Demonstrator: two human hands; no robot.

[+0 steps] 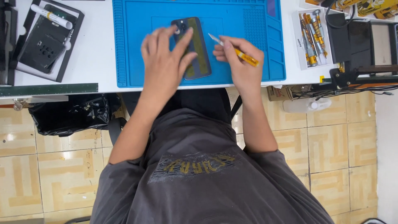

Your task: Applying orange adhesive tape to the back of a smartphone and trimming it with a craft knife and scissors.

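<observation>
Bright, even light from above, all over the white table [95,49] and the blue mat [137,45]. Soft, short shadows under the left hand [163,62] and the right hand [240,58] (nothing dark or hard). A little shine on the phone [199,49] and the floor tiles [66,174]. Mostly sharp. Table edge curved near the corners, like through a wide lens.

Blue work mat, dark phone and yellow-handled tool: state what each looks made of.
Blue work mat: probably silicone or rubber, matte, with moulded ridges and compartments. Dark phone, pressed by the left hand: glossy back, likely glass, reflecting light. Yellow-handled tool in the right hand: translucent plastic grip, bright metal blade.
</observation>
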